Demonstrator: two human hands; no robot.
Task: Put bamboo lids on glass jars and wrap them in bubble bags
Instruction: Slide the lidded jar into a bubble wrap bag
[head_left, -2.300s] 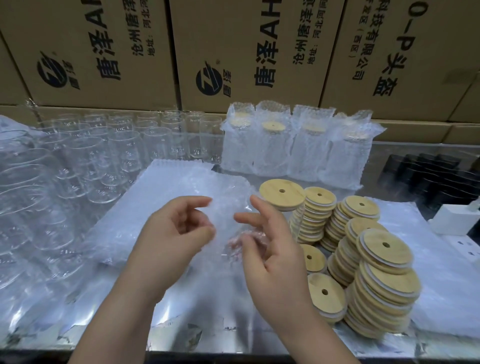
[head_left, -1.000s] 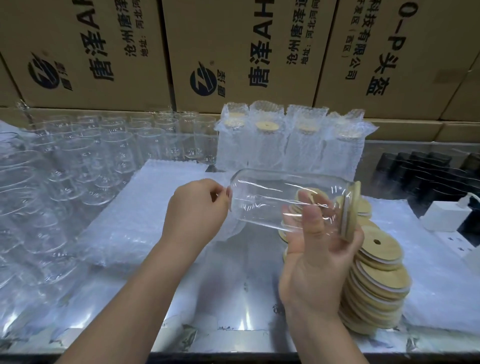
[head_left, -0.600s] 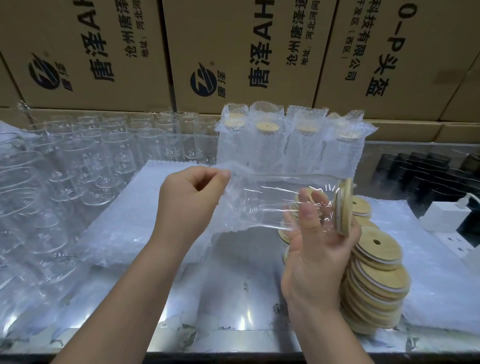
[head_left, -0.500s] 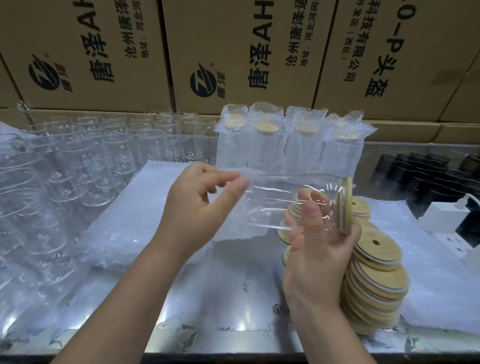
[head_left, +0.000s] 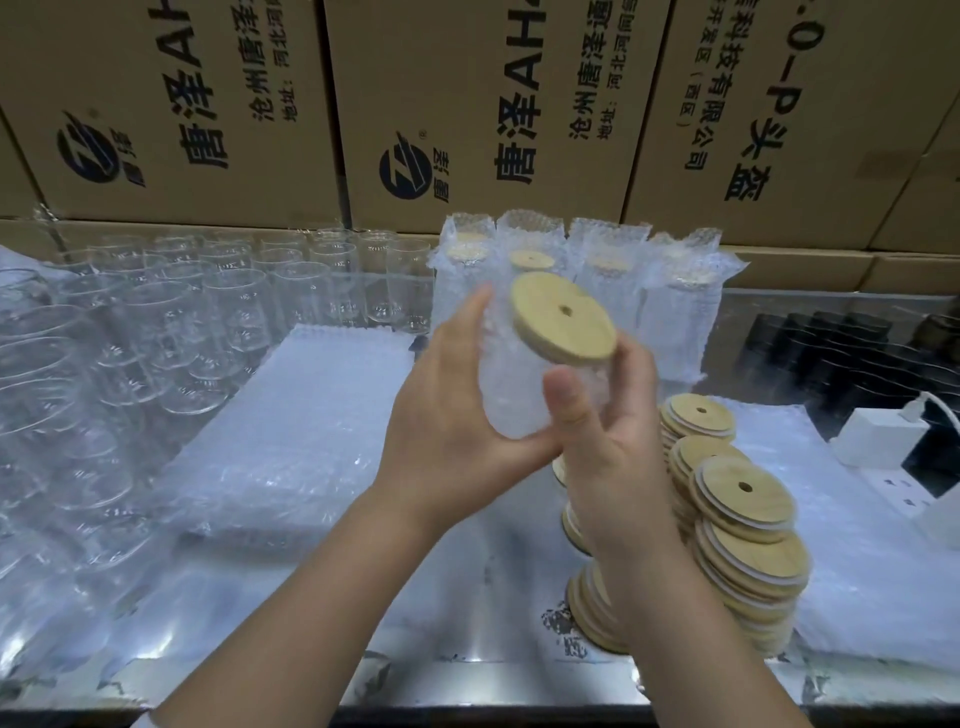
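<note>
1. Far left: empty jars (head_left: 156, 322), upright in rows on the table (head_left: 467, 597), open mouths up.
2. Left of centre: flat bags (head_left: 291, 441) stacked just beside the empty jars.
3. Centre: left hand (head_left: 457, 431), grip curled round the left side and base of the jar (head_left: 519, 384).
4. The jar is held above the table between both hands, tilted, its body sheathed in a bag (head_left: 498, 364). The lid (head_left: 563, 317) sits on its mouth, face uncovered, hole visible.
5. Right hand (head_left: 618, 452): grip closed on the jar, thumb pressed on its near side, fingers behind under the lid.
6. Far centre: wrapped jars (head_left: 670, 312) upright in a row against the boxes (head_left: 467, 104).
7. Right, near: lid stacks (head_left: 743, 530), leaning, partly behind the right wrist.
8. Far right: black items (head_left: 857, 353), too dim to identify; a white plug (head_left: 878, 436) nearer.
</note>
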